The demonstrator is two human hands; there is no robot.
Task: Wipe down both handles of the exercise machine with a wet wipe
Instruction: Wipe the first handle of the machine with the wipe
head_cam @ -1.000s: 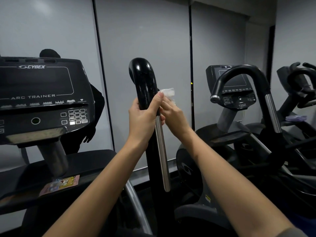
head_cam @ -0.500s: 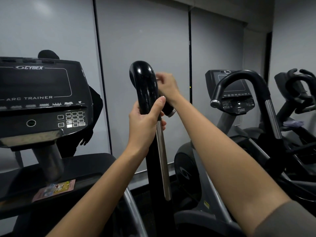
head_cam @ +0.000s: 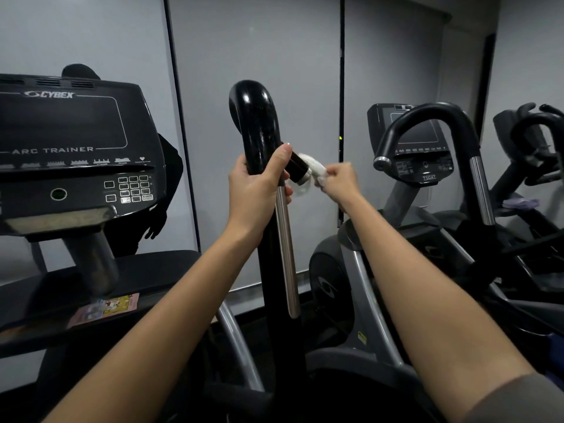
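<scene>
A glossy black curved handle [head_cam: 254, 117] of the exercise machine rises in the centre, with a steel strip [head_cam: 287, 254] running down its post. My left hand [head_cam: 254, 190] is wrapped around the handle just below the bend. The handle's short end with a silver cap [head_cam: 300, 172] points right. My right hand [head_cam: 338, 180] pinches a crumpled white wet wipe [head_cam: 314, 167] that lies against that capped end.
The machine's black console [head_cam: 70, 154] marked Arc Trainer fills the left. A second machine with a curved black handle [head_cam: 427, 123] and its own console [head_cam: 418, 148] stands to the right. Grey blinds [head_cam: 259, 41] hang behind. More equipment crowds the far right.
My right hand has come down from the back of the handle's bend to its capped end, and the wipe shows again. My left hand has kept its grip.
</scene>
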